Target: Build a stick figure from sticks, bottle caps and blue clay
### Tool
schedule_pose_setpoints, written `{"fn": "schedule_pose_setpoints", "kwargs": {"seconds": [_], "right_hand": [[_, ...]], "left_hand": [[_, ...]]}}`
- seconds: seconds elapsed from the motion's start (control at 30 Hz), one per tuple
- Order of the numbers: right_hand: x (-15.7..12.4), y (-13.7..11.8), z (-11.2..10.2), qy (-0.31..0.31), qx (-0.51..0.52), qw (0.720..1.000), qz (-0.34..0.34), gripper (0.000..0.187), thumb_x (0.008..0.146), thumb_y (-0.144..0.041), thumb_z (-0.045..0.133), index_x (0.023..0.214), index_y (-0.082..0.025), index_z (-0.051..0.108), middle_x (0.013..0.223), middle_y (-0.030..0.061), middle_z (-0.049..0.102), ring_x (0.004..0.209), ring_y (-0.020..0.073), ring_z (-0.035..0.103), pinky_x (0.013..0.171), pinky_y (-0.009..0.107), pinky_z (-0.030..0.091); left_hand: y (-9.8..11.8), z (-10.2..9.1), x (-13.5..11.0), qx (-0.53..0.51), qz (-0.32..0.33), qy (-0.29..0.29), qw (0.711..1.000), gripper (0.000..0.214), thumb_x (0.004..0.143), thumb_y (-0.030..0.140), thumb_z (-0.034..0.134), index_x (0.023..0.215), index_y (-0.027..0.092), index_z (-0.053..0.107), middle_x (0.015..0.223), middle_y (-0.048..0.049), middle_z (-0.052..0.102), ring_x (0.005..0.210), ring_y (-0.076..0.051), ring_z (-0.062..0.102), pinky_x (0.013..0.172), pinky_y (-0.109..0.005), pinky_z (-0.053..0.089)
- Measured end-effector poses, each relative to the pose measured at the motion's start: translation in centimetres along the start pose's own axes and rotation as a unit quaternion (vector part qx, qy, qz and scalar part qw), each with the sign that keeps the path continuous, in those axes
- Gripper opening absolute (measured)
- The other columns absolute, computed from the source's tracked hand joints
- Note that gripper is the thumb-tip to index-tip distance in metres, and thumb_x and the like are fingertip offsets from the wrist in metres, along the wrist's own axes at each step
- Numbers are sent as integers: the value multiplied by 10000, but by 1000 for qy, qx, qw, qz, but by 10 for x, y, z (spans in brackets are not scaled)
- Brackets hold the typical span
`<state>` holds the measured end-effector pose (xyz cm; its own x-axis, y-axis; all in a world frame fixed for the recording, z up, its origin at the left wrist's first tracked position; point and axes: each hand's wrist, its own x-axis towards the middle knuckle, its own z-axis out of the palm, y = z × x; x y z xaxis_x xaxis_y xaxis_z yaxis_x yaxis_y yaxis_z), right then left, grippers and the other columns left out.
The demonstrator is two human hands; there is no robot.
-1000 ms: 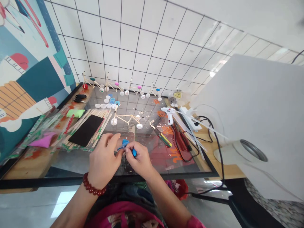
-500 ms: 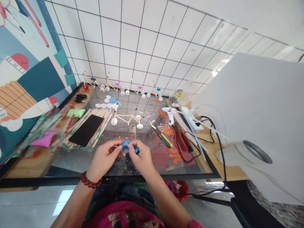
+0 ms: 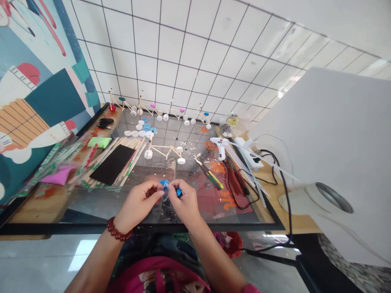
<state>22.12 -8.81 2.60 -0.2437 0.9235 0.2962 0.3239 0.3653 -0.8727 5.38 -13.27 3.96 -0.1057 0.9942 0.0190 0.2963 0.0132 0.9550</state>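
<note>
Clear glass (image 3: 91,213) lying over a wooden bench (image 3: 27,217), white grid-lined tiles (image 3: 183,53) rising beyond the fingers (image 3: 157,193), a white glue gun (image 3: 219,146) resting up and right of them. Straight ahead of the fingers, white and blue bottle caps (image 3: 140,128) clustering beside a stick model (image 3: 163,150). Left of them, craft sticks (image 3: 131,152) lying under a black sheet (image 3: 112,164). Far up-right, a clear plastic bag (image 3: 229,126) holding something too small to tell. Left hand (image 3: 139,205) and right hand (image 3: 183,203) closing almost shut, pinching a small blue plastic piece (image 3: 165,189) between them, just above the glass.
</note>
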Motion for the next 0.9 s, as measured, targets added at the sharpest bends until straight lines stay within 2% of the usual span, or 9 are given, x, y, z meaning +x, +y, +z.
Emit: {"fn": "schedule_pose_setpoints", "kwargs": {"seconds": [0.07, 0.17, 0.27, 0.37, 0.47, 0.67, 0.73, 0.8, 0.9], "right_hand": [[0, -2, -2, -5, 29, 999, 12, 214, 922, -392, 610, 810, -230, 695, 694, -1, 703, 621, 147, 603, 642, 266, 515], [1, -3, -4, -23, 94, 994, 45, 233, 921, -421, 629, 812, -225, 691, 683, -14, 670, 610, 137, 564, 617, 259, 499], [1, -1, -7, -38, 158, 984, 78, 254, 929, -439, 652, 803, -220, 671, 662, -31, 619, 595, 123, 518, 605, 257, 480], [-1, 3, -10, -46, 192, 979, 56, 257, 862, -438, 783, 974, -222, 703, 721, -53, 600, 613, 111, 508, 604, 247, 474], [-3, 6, -10, -55, 170, 984, 6, 459, 761, -430, 924, 1118, -244, 705, 753, -74, 591, 601, 100, 481, 570, 233, 444], [-2, 2, -10, -76, 104, 988, -82, 215, 935, -467, 831, 922, -253, 811, 795, 10, 717, 714, 165, 663, 681, 303, 552], [0, 0, -13, -76, 113, 987, -89, 220, 974, -447, 792, 867, -256, 813, 809, 33, 757, 755, 189, 710, 725, 322, 578], [0, -2, -16, -62, 123, 988, -76, 236, 982, -423, 771, 816, -257, 796, 788, 38, 766, 756, 203, 721, 736, 334, 585], [1, -3, -19, -43, 132, 989, -49, 244, 961, -404, 758, 767, -256, 762, 753, 34, 754, 734, 212, 711, 726, 342, 577]], "left_hand": [[-2, 1, -4, -29, 13, 3, 999, 334, 850, 436, 746, 1093, 211, 790, 1025, -97, 832, 847, -246, 793, 761, -360, 658], [-2, 6, -11, 43, 84, 57, 994, 492, 774, 297, 817, 1258, 218, 782, 1287, -130, 792, 1121, -289, 787, 964, -416, 660], [1, 12, -16, 107, 154, 108, 976, 355, 918, 258, 690, 1255, 213, 794, 1249, -135, 800, 1206, -288, 763, 1070, -433, 620], [3, 13, -17, 97, 169, 110, 975, 263, 988, 268, 631, 1172, 218, 812, 1135, -111, 827, 1058, -251, 791, 971, -367, 641], [4, 10, -18, 76, 139, 124, 980, 155, 917, 278, 726, 1029, 228, 821, 951, -58, 823, 820, -206, 760, 776, -296, 623], [0, 3, -21, 93, 79, 162, 979, 136, 795, 302, 819, 740, 231, 717, 638, 28, 695, 548, -147, 609, 568, -249, 497], [1, 1, -21, 88, 94, 171, 977, 230, 758, 329, 870, 703, 230, 670, 735, 1, 743, 670, -176, 689, 664, -272, 557], [2, 1, -21, 51, 116, 162, 979, 270, 699, 353, 928, 835, 227, 732, 1025, -66, 830, 951, -245, 779, 876, -342, 624], [3, 3, -19, -37, 91, 74, 992, 440, 720, 375, 919, 1113, 219, 799, 1234, -116, 837, 1132, -288, 791, 1006, -405, 632]]}}
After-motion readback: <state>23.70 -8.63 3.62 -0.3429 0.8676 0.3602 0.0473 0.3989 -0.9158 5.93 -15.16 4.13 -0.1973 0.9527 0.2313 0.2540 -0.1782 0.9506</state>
